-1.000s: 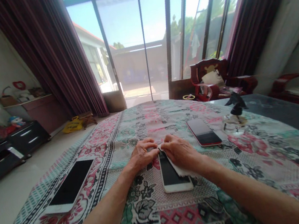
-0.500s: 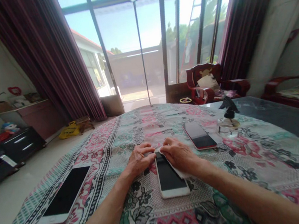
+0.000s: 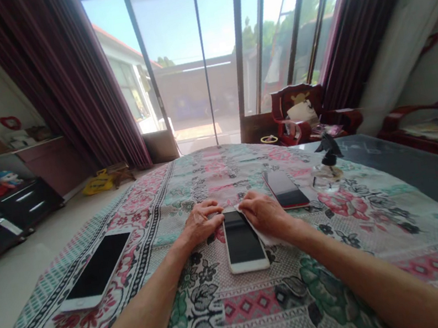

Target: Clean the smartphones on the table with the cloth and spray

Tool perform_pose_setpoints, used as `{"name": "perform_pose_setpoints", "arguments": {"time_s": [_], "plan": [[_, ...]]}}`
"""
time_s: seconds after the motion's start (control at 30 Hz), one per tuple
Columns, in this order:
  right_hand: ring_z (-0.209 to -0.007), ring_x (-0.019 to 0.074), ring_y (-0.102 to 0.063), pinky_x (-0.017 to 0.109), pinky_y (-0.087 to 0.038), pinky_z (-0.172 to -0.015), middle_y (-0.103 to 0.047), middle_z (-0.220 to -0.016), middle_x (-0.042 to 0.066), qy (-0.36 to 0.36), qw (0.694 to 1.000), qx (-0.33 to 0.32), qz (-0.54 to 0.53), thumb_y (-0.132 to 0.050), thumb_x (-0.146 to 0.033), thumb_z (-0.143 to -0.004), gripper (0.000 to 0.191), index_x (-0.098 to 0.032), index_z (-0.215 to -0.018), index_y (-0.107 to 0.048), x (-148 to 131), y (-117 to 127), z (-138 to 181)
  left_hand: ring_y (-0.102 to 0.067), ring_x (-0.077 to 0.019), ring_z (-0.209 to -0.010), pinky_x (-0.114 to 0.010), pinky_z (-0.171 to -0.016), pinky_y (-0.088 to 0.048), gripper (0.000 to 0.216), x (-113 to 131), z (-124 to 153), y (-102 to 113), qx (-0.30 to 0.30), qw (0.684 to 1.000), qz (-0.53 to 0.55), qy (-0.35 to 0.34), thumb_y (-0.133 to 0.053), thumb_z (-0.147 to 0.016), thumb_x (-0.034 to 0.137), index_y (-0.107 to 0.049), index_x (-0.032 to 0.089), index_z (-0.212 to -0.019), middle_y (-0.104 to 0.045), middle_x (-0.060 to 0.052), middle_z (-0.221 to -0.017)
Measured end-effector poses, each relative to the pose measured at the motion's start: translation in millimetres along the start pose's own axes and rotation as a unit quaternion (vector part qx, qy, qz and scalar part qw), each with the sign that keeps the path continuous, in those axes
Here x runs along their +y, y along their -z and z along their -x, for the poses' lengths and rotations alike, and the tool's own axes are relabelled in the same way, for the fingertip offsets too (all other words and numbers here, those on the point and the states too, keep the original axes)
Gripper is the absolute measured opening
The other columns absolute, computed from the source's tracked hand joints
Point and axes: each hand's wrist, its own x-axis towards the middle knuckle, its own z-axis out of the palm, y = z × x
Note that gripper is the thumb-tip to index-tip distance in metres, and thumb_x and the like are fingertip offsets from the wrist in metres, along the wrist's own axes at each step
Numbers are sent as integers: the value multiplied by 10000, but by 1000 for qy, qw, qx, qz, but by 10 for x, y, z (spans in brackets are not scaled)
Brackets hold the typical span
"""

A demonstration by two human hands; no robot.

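Note:
A white smartphone (image 3: 245,241) with a dark screen lies face up on the patterned tablecloth, in front of me. My left hand (image 3: 203,222) is at its upper left corner, thumb and fingertips pressed to the edge. In my right hand (image 3: 264,211) is a thin white wipe (image 3: 262,237), bunched under the fingers and hanging along the phone's right side. That hand is closed on it at the phone's upper right corner. The wipe's material, cloth or tissue, cannot be told.
A second white smartphone (image 3: 99,271) lies to the left. A red-edged smartphone (image 3: 286,189) lies beyond my right hand, beside a clear round object with a dark ornament (image 3: 329,152). The flowered tablecloth (image 3: 246,327) covers the table; a carved wooden chair (image 3: 280,112) stands behind.
My right hand with the wipe has shifted slightly right, off the phone's top edge, uncovering more of the screen. My left hand stays at the corner. The whole view has tilted slightly downward.

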Motion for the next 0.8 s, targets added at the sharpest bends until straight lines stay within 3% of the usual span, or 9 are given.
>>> {"name": "perform_pose_setpoints", "arguments": {"time_s": [0.4,0.8], "plan": [[-950,159,-552,266,-382,-819,-623,-1050,56,97,994,7,-44,-444,-219,-941,249,-226,-993,-687,-9,-129,-66,-616,-205,-1028,-321,-975,-455,197,9,-9,32,-15,1000,5,-20,-619,-775,232,-763,235,-910,-673,-40,-1085],[-807,141,-593,236,-382,-722,-657,-984,63,46,998,-47,9,-478,-135,-894,251,-203,-925,-718,-15,63,-84,-604,-226,-1068,-346,-993,-447,203,30,-13,42,-16,1000,3,-4,-629,-763,243,-763,224,-913,-669,-51,-1120]]}}
